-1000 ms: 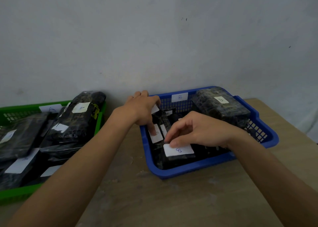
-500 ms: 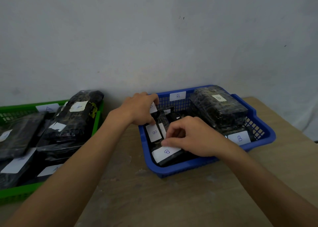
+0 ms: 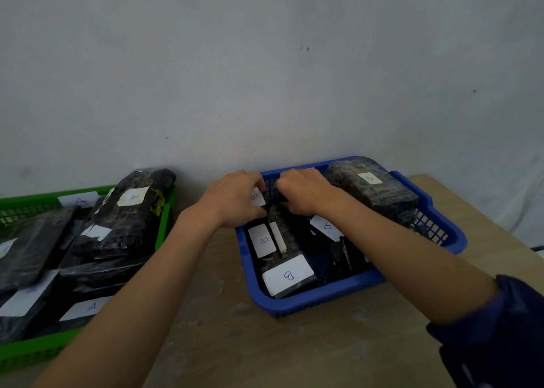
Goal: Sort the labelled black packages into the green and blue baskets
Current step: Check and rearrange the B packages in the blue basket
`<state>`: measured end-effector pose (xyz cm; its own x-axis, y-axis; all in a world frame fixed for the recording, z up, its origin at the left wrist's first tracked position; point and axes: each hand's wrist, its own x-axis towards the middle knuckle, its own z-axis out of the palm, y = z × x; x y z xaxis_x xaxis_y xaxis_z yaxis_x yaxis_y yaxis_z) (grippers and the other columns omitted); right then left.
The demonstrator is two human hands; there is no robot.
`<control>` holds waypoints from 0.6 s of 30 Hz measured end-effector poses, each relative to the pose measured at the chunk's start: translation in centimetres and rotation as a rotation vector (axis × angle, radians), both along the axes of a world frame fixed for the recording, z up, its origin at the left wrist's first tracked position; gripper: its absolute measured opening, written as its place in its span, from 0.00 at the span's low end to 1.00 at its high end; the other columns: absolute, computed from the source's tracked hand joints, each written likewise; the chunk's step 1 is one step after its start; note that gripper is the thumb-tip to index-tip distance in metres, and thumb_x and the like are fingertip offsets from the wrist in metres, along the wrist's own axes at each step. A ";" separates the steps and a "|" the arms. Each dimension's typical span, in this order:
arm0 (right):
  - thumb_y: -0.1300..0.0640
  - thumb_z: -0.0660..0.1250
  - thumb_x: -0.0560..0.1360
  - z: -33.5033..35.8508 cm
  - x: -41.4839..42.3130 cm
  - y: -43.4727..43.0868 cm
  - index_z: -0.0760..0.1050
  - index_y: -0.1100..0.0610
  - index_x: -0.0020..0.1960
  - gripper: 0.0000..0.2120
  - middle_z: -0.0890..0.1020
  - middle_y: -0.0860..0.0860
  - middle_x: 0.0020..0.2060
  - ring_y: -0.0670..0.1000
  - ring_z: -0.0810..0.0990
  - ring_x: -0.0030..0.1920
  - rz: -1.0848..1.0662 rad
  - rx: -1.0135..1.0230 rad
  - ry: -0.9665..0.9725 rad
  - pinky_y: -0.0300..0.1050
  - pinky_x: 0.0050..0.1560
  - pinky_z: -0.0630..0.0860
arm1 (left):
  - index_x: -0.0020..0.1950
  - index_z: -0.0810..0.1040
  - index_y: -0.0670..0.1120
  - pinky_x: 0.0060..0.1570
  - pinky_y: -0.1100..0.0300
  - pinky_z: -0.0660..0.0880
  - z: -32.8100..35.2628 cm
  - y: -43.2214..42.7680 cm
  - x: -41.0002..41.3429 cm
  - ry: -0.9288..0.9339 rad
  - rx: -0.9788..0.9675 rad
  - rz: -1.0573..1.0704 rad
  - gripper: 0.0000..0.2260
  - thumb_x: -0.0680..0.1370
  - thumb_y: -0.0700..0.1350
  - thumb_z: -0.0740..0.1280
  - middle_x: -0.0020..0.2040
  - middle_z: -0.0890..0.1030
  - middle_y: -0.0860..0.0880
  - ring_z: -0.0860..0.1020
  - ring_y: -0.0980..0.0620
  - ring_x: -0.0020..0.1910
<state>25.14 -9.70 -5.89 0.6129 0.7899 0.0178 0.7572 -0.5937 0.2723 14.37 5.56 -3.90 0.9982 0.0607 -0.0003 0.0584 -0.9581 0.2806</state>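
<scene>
Nearest, B-labelled packages (image 3: pixel 287 276) are laid in the blue basket (image 3: pixel 323 301), and A-labelled packages (image 3: pixel 123 220) in the green basket (image 3: pixel 26 355). Farther back, another B package (image 3: pixel 258 197) is gripped by the left hand (image 3: pixel 232 200); the right hand (image 3: pixel 304 193) is curled beside it, but whether anything is grasped cannot be told.

Your left hand (image 3: pixel 235 203) grips a package (image 3: pixel 258 197) labelled B at the back of the blue basket (image 3: pixel 323 301); your right hand (image 3: pixel 304 193) curls beside it, its grasp hidden. The green basket (image 3: pixel 164 225) holds A packages (image 3: pixel 129 220) on the table (image 3: pixel 265 352).
</scene>
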 end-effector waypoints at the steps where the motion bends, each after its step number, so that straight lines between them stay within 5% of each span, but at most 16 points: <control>1: 0.60 0.68 0.77 -0.2 -0.2 0.2 0.77 0.58 0.54 0.07 0.81 0.56 0.50 0.59 0.81 0.50 0.011 -0.020 -0.050 0.51 0.39 0.72 | 0.66 0.75 0.53 0.62 0.43 0.74 0.0 -0.1 -0.1 -0.001 0.000 0.000 0.25 0.72 0.58 0.77 0.62 0.76 0.48 0.76 0.46 0.62; 5: 0.62 0.68 0.78 -0.2 0.0 0.0 0.78 0.58 0.56 0.07 0.80 0.56 0.52 0.60 0.80 0.54 0.023 -0.020 -0.147 0.50 0.38 0.67 | 0.66 0.74 0.53 0.60 0.47 0.73 0.3 -0.4 -0.2 0.036 0.052 0.002 0.34 0.65 0.60 0.81 0.61 0.74 0.50 0.75 0.47 0.60; 13: 0.58 0.64 0.79 2.7 -1.2 -3.5 0.69 0.56 0.57 0.08 0.82 0.57 0.45 0.62 0.81 0.43 0.000 0.234 -0.106 0.50 0.36 0.70 | 0.65 0.71 0.51 0.53 0.52 0.64 0.1 -0.4 -0.3 -0.088 0.151 0.052 0.22 0.74 0.51 0.74 0.61 0.75 0.48 0.73 0.44 0.61; 18: 0.56 0.73 0.75 3.1 -4.6 -6.4 0.74 0.54 0.49 0.09 0.80 0.51 0.45 0.53 0.78 0.41 0.133 0.578 -0.065 0.49 0.37 0.76 | 0.67 0.72 0.52 0.54 0.52 0.64 0.0 0.0 -0.2 -0.053 0.097 0.033 0.24 0.74 0.53 0.74 0.63 0.76 0.48 0.72 0.45 0.63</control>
